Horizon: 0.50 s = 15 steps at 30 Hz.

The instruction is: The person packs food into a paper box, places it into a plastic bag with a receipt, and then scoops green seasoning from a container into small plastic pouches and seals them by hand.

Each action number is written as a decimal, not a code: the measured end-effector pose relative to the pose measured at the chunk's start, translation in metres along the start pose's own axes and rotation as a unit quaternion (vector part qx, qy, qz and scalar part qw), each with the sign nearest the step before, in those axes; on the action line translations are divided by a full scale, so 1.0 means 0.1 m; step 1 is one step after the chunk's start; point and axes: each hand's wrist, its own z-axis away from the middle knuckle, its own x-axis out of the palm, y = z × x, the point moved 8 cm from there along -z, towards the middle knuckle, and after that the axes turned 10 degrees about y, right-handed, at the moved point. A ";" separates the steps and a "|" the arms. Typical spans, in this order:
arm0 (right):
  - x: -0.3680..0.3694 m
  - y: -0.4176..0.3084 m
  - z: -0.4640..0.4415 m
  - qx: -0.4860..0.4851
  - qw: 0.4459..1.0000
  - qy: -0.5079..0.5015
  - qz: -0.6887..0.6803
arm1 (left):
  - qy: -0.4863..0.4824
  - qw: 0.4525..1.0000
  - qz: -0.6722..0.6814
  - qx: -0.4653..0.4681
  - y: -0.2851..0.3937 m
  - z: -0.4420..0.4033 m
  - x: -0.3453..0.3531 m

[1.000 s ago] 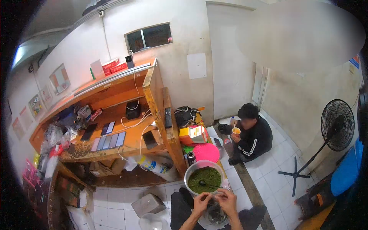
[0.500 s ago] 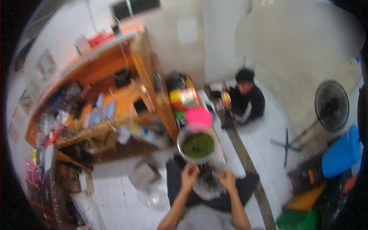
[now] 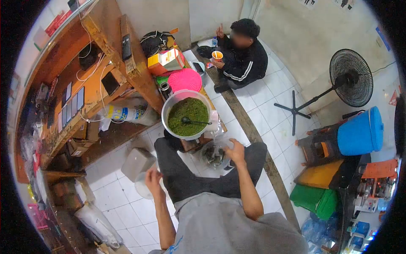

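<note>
My left hand (image 3: pixel 153 180) is out to the left with its fingers curled together; whether anything is in them is hidden. Below it is a round translucent tub (image 3: pixel 143 189), and I cannot tell if they touch. My right hand (image 3: pixel 235 152) grips the right rim of a clear plastic bowl (image 3: pixel 212 155) between my legs. Dark pieces lie inside that bowl. Beyond it stands a large translucent tub (image 3: pixel 165 120) of chopped green filling (image 3: pixel 190 111), with a black ladle (image 3: pixel 194 121) resting in it.
A pink lid (image 3: pixel 185 80), a can (image 3: pixel 165 88) and an orange-yellow box (image 3: pixel 167 62) sit behind the tub. Someone in black (image 3: pixel 243 59) sits on the floor holding a cup (image 3: pixel 217 56). To the right are a fan (image 3: pixel 350 77) and a blue bucket (image 3: pixel 360 132); a wooden desk (image 3: pixel 91 89) is left.
My left hand has moved away from the bowl to the left. My right hand remains by the bowl. The view has tilted, and the seated person has raised one hand.
</note>
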 end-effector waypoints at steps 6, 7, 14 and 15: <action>-0.94 0.38 -0.06 0.012 0.960 0.150 0.237 | 0.002 0.992 0.068 0.107 1.09 0.07 0.66; -0.98 0.54 -0.02 0.015 0.959 0.122 0.256 | 0.035 0.986 0.051 0.153 1.44 0.20 0.87; -0.33 1.62 0.85 0.227 0.962 -0.121 0.095 | -0.219 0.896 0.234 0.308 2.77 0.85 1.85; -0.32 1.61 0.91 0.224 0.963 -0.119 0.093 | -0.270 0.858 0.290 0.327 2.96 1.04 1.99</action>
